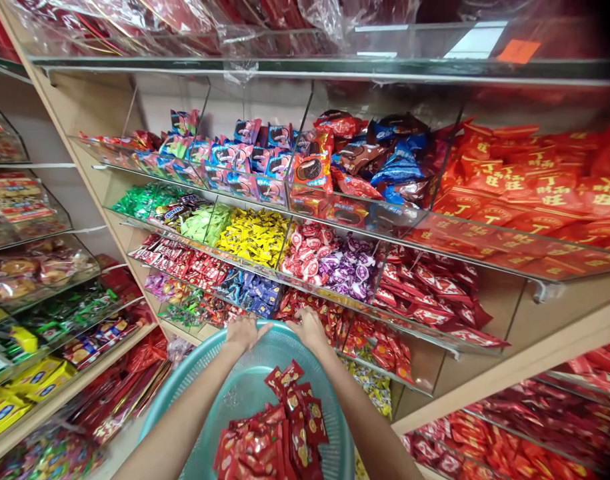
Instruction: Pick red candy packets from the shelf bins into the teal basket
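Note:
A teal plastic basket (157,400) stands tilted in front of me, its far rim up against the candy shelves. My left hand (243,333) is closed over that far rim, with the thumb stretched out to the right. Close by, my right hand (309,328) grips the rim too; its fingertips are partly hidden beside the shelf. Inside the basket, red candy packets (265,440) lie in a heap between my forearms. Just beyond my hands are blue-wrapped candies (255,290) and more red packets (335,320) in the lower bins.
Clear-fronted bins hold yellow candies (257,237), purple candies (349,267) and red snack bags (525,180). A glass shelf (305,70) runs overhead. At left stands another rack with packaged snacks (25,207). Bagged candies (55,453) lie low at the left.

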`<action>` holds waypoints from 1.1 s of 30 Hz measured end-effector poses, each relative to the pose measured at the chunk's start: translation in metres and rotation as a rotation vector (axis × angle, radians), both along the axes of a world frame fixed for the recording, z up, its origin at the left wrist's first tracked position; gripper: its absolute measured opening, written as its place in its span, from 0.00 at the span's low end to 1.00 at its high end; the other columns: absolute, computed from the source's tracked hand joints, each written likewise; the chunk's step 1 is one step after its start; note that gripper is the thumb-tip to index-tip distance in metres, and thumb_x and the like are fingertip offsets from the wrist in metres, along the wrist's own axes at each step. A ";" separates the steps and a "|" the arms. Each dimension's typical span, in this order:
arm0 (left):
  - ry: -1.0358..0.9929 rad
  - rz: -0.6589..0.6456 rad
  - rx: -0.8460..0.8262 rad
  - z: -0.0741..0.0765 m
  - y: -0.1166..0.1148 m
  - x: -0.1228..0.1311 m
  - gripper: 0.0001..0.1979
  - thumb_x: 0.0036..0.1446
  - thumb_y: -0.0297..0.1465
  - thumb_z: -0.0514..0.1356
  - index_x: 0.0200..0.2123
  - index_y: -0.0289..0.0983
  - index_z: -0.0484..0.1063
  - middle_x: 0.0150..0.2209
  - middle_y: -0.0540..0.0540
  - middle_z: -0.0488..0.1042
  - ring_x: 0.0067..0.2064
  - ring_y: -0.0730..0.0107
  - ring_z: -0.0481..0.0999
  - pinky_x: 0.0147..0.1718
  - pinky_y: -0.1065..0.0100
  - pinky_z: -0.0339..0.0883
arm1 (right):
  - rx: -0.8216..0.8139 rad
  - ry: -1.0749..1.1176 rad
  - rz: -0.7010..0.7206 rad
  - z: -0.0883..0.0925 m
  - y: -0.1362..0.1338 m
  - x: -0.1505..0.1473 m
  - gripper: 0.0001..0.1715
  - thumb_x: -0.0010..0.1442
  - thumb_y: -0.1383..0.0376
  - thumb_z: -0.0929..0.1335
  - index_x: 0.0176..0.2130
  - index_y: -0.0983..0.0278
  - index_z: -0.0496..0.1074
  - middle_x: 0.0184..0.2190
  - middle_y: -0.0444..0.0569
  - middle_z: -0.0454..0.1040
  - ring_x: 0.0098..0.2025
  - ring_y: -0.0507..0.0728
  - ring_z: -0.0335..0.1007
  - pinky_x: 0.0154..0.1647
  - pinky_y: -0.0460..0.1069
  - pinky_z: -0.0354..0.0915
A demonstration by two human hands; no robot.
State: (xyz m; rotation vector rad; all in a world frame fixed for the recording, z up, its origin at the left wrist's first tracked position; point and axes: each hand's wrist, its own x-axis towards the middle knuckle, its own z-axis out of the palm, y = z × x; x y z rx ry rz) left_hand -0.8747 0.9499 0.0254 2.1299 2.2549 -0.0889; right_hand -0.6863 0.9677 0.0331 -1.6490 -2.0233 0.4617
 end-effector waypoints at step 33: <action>-0.015 -0.011 -0.013 0.001 0.000 -0.001 0.38 0.55 0.54 0.35 0.47 0.28 0.64 0.43 0.32 0.69 0.47 0.52 0.67 0.46 0.57 0.56 | -0.079 0.088 0.230 -0.036 0.024 0.042 0.25 0.52 0.61 0.66 0.48 0.68 0.66 0.47 0.56 0.67 0.50 0.59 0.60 0.49 0.50 0.55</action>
